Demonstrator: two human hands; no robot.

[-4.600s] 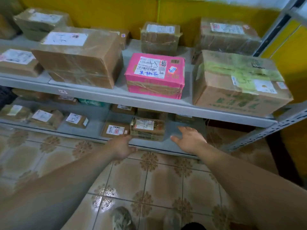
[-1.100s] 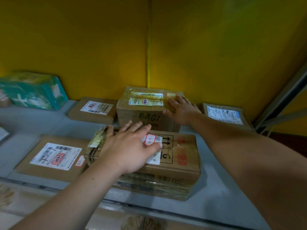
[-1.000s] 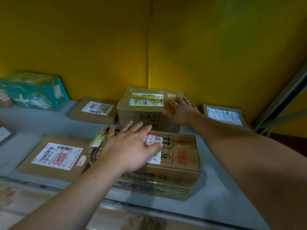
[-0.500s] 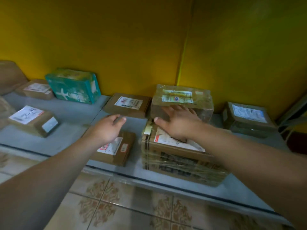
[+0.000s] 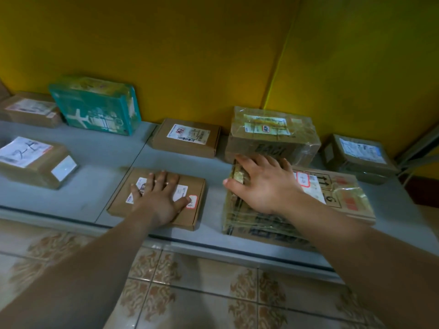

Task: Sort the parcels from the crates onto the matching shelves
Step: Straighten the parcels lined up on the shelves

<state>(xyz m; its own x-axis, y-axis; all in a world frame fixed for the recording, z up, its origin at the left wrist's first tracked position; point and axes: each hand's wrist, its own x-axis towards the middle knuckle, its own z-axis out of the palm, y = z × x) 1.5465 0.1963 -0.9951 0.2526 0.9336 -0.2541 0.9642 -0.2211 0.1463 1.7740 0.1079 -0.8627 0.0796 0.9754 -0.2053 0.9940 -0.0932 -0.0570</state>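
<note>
Flat brown parcel (image 5: 193, 216) lying label-up near the front edge of the grey shelf (image 5: 90, 186), under the left grip (image 5: 158, 200), palm down with fingers spread straight, holding nothing. Just to its right, the right grip (image 5: 263, 186) resting on the far left corner of a tape-wrapped carton (image 5: 337, 195), fingers nearly straight, not closed round it. Behind, along the yellow wall (image 5: 190, 55), a taped box (image 5: 268, 136), another flat labelled parcel (image 5: 187, 138) and a teal box (image 5: 95, 108). Patterned floor tiles (image 5: 194, 295) below
</note>
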